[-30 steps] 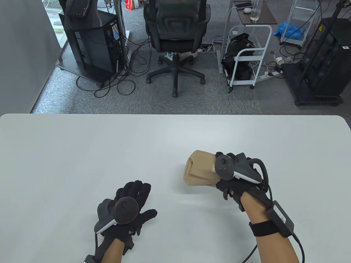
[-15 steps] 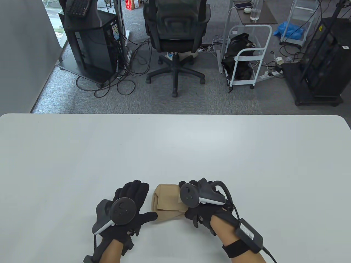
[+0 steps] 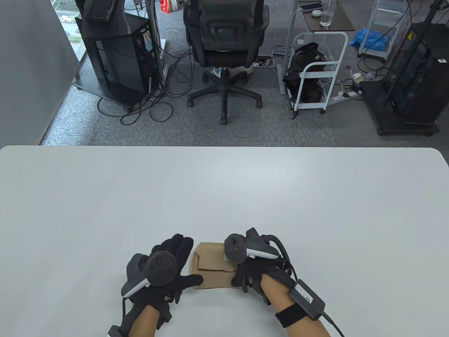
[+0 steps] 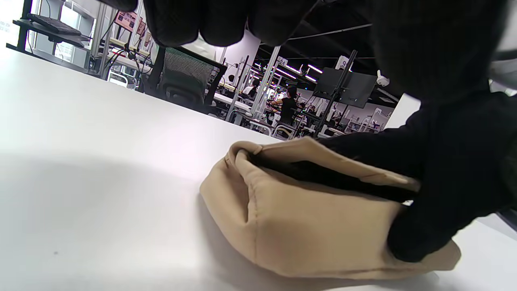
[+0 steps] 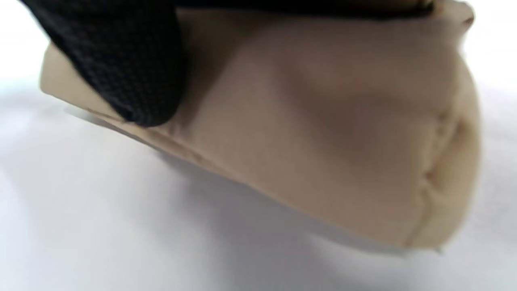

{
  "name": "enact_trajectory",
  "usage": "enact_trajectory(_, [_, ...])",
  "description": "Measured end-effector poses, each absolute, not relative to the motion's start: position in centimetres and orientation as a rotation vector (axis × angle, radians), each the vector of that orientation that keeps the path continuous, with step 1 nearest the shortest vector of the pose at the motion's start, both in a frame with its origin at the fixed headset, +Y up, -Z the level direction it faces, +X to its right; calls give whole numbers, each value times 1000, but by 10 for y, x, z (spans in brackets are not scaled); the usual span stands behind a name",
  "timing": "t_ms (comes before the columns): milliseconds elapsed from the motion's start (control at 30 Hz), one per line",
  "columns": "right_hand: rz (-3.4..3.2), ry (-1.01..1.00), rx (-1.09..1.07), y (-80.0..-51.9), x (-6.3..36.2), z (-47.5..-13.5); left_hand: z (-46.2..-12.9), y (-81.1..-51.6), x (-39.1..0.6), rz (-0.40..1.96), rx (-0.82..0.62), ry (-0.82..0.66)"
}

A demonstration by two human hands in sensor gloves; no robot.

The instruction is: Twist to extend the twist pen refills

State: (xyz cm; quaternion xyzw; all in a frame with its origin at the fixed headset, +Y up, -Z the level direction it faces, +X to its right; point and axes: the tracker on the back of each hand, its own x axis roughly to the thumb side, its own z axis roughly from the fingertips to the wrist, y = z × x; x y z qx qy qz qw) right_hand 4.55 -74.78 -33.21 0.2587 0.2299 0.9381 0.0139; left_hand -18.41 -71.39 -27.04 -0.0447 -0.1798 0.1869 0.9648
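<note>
Two gloved hands meet near the tabletop's (image 3: 224,182) near edge. Our right hand (image 3: 253,270) holds a tan fabric pouch (image 3: 210,270) in a closed grip, thumb (image 5: 121,68) pressed on its side, and the pouch rests on the tabletop. Our left hand (image 3: 165,270) lies spread beside it, thumb tip (image 3: 196,280) touching the pouch's left end. No pen shows. Beyond the hands, white tabletop stretches wide to the far edge and both sides.

Even overhead light brightens my tabletop (image 3: 224,196); soft shadows fall beneath my pouch (image 4: 323,226). My right wrist view is blurred close-up, whites washed out.
</note>
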Motion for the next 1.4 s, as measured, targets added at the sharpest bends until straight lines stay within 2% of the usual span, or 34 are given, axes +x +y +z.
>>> enact_trajectory(67, [2898, 733, 799, -739, 47, -328, -270, -714, -184, 378, -88, -363])
enact_trajectory(167, [2883, 638, 809, -718, 50, -321, -270, -716, -183, 370, -93, -353])
enact_trajectory(300, [2869, 431, 783, -683, 62, -306, -272, -721, -180, 348, -112, -328])
enact_trajectory(467, [2867, 154, 678, -668, 80, -290, -273, -726, -174, 264, -131, -275])
enact_trajectory(600, [2869, 108, 672, -676, 88, -285, -275, -736, -169, 239, -176, -245])
enact_trajectory(833, [2866, 190, 680, -698, 91, -286, -280, -752, -160, 206, -268, -237])
enact_trajectory(1267, [2946, 308, 708, -726, 79, -292, -281, -761, -153, 134, -283, -222])
enact_trajectory(1400, [2993, 251, 730, -730, 77, -294, -280, -762, -150, 104, -274, -211])
